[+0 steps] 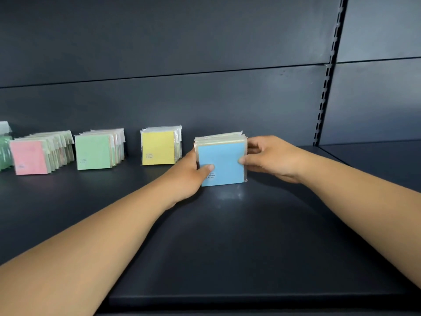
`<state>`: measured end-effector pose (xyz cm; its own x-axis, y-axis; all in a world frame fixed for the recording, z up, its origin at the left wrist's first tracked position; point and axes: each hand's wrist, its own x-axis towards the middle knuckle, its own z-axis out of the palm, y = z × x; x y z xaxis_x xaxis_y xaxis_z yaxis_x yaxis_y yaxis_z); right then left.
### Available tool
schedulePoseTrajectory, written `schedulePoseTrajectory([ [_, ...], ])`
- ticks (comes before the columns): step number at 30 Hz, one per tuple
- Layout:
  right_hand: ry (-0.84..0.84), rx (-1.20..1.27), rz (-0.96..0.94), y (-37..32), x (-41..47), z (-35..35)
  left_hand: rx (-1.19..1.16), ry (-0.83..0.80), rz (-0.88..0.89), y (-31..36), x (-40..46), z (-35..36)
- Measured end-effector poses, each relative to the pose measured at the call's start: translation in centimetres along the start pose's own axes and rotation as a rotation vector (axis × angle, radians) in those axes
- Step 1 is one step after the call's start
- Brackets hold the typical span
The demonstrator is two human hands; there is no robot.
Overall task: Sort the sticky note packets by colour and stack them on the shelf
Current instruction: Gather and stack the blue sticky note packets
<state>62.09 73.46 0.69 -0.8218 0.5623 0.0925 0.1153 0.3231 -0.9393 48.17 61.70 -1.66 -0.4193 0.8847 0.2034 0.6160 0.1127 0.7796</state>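
At the far left of the dark shelf a green bundle is cut off by the frame edge, so what it holds is hard to tell. Next stand the pink packets, leaning in a loose row, then the green packets, then the yellow packets, each group upright and well apart from its neighbour. Right of the yellow group, the blue packets stand on edge on the shelf, held between both hands. The left hand grips the stack's left side, thumb on the front face; the right hand grips its right side, thumb on the front edge. Each grip is clamped on the stack. The packets look light and fairly stiff, but their clear wrappers are probably slick, so the stack may fan or slide. Squeezing both side edges together, low down, should keep it square.
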Motion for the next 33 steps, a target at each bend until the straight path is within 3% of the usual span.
schedulePoseTrajectory([
  [8,0.029,-0.079,0.093,0.0,2.1,-0.6,0.026,0.029,-0.095,0.0,2.3,0.7],
  [17,0.158,-0.034,0.180,0.5,7.4,-1.3,-0.227,0.123,-0.234,-0.8,8.7,1.4],
  [33,0.197,0.135,0.217,2.4,9.9,-1.2,-0.332,0.111,-0.231,-2.5,11.1,1.5],
])
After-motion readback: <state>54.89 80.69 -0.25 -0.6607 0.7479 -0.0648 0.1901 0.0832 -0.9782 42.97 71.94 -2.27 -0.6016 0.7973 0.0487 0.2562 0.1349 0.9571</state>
